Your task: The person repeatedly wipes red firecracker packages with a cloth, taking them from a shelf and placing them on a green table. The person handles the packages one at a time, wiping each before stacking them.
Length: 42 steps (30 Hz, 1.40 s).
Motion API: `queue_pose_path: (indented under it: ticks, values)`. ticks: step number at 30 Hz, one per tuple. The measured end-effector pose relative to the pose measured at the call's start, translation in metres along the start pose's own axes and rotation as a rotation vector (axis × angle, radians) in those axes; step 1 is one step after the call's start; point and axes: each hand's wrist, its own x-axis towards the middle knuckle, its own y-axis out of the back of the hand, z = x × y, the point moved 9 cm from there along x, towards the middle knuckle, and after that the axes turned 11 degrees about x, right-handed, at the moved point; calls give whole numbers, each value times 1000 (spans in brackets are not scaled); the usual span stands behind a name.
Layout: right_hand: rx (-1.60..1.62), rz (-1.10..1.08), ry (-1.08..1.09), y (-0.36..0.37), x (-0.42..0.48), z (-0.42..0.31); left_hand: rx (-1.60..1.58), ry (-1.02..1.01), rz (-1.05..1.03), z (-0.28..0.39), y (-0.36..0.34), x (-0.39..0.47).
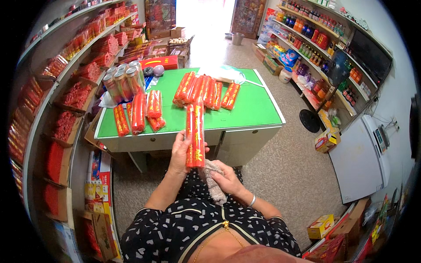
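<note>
My left hand [181, 153] grips a clear-wrapped pack of red candles with gold writing [195, 138], held upright in front of the desk's near edge. My right hand [227, 177] holds a crumpled greyish cloth [213, 185] against the pack's lower right side. Beyond the held pack, a group of similar red packs [200, 88] lies on the green desktop [246, 113], with a smaller pack [231, 96] to its right. More red packs [138, 115] stand or lie at the desktop's left, beside a shrink-wrapped bundle of drink cans [123, 82].
A red box [161, 61] and a purple ball [159, 70] sit at the desk's back left. Shelves of red packets [88, 42] line the left side. A standing fan [309, 121], a white chest freezer [358, 161] and bottle shelves [306, 33] are on the right.
</note>
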Motion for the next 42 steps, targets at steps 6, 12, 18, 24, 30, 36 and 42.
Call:
queue_pose_path:
  ticks: [6,12,18,24,30,36,42]
  values:
    - [-45,325,325,55,11,-86,-158,46,-88,8,-1,-6]
    - [-941,-55,767,-37,5,-107,-166,60,-128,-23,-19,-9]
    - [-945,286,755,16,29,-118,0,89,-192,-26,-39,-35]
    - [-971,-63,868,-53,-2,-87,7,-24,-157,-6,-25,-20]
    - [-955,225,784,3,26,-118,69,11,-128,-10,-31,-37]
    - [-946,-32,804,-42,0,-88,171,-86,-100,3,-20,-29]
    - [-983,202,706,2,24,-110,213,-108,-110,9,-27,-38]
